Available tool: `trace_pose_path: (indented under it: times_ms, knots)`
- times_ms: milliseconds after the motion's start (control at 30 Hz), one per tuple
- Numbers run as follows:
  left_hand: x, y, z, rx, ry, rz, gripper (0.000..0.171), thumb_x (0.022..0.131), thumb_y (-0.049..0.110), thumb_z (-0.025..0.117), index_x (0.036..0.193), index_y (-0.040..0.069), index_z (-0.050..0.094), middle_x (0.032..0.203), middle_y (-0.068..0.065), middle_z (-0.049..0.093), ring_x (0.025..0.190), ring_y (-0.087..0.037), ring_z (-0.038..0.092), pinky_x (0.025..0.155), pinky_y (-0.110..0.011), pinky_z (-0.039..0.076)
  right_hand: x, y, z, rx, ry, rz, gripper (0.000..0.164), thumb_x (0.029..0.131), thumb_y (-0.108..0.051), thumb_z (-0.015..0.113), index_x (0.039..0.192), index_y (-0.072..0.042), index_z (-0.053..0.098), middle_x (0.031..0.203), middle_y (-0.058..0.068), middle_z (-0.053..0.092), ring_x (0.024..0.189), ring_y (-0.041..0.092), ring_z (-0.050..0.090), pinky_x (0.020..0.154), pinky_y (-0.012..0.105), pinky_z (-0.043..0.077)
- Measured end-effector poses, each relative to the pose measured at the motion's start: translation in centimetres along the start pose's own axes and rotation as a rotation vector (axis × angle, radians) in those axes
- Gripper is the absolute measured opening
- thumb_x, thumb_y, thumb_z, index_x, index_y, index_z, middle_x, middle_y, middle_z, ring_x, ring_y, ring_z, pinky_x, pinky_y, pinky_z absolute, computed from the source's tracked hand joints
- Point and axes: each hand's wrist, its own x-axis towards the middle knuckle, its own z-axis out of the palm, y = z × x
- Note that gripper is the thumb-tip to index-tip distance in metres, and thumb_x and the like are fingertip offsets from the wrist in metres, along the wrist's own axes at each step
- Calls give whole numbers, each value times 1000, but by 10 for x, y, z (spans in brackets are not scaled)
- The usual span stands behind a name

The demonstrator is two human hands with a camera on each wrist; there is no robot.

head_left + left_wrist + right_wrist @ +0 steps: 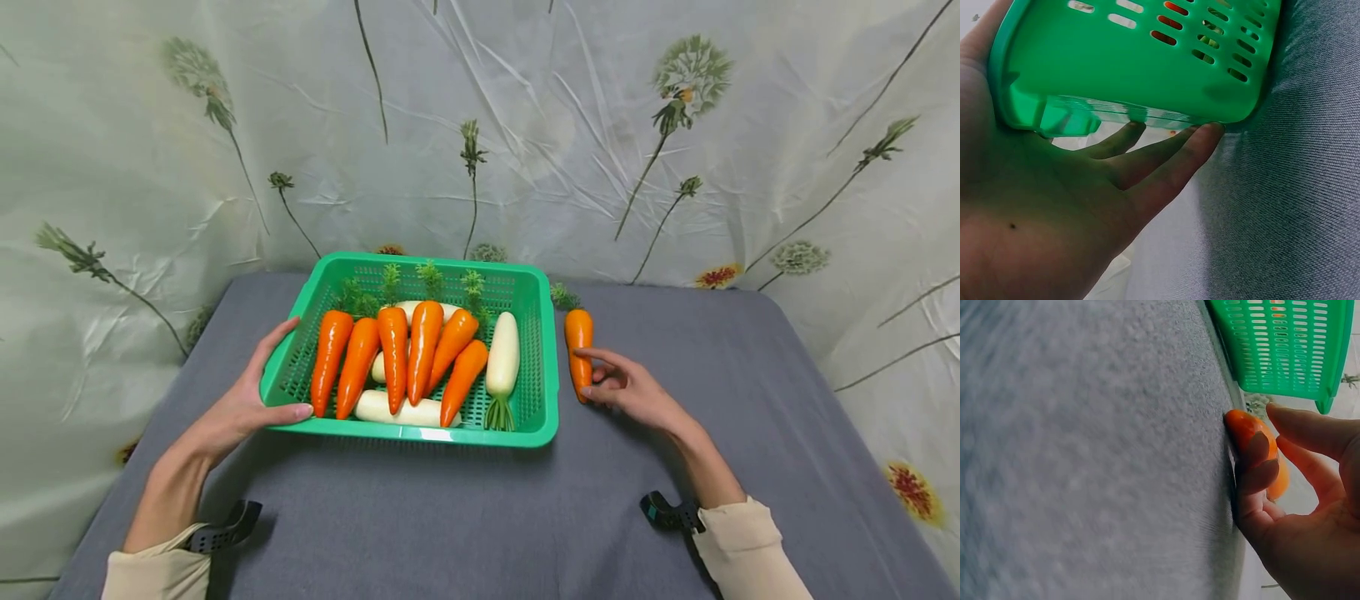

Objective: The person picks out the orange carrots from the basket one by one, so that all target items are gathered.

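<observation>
A green plastic basket [551, 358] holds several orange carrots [425, 350] with leafy green tops and several white radishes [502, 354]. My left hand [243, 408] grips its front left corner, thumb over the front rim. The fingers [1179, 162] of that hand reach along the outside wall and under the bottom edge. One more carrot [579, 333] lies on the table just right of the basket, leaves pointing away. My right hand [633, 392] holds this carrot around its lower half, index finger across it and thumb by the tip. Other fingers curl beside it in the right wrist view.
The table has a grey cloth [465, 517]. Behind it hangs a pale curtain [405, 150] printed with dandelions. Each wrist wears a black strap [225, 529].
</observation>
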Motion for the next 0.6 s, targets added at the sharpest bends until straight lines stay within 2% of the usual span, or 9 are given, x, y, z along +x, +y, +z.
trace_pose_path:
  times_ms: [167,600]
  knots:
    - [1,0,1,4,6,7,113,88,8,75,165,45,1,161,-16,18,120,-14,40,88,-20,44,-2,-2,-5,-12,19,24,62,99,-12,70,155,-5,46,106,17,57,68,12,57,64,29,48]
    - [1,0,1,20,4,-11,114,89,9,76,165,47,0,163,-16,16,123,-13,38,88,-19,43,-4,-18,-16,-2,44,23,54,102,-18,68,152,-8,51,126,26,63,90,21,72,76,35,57]
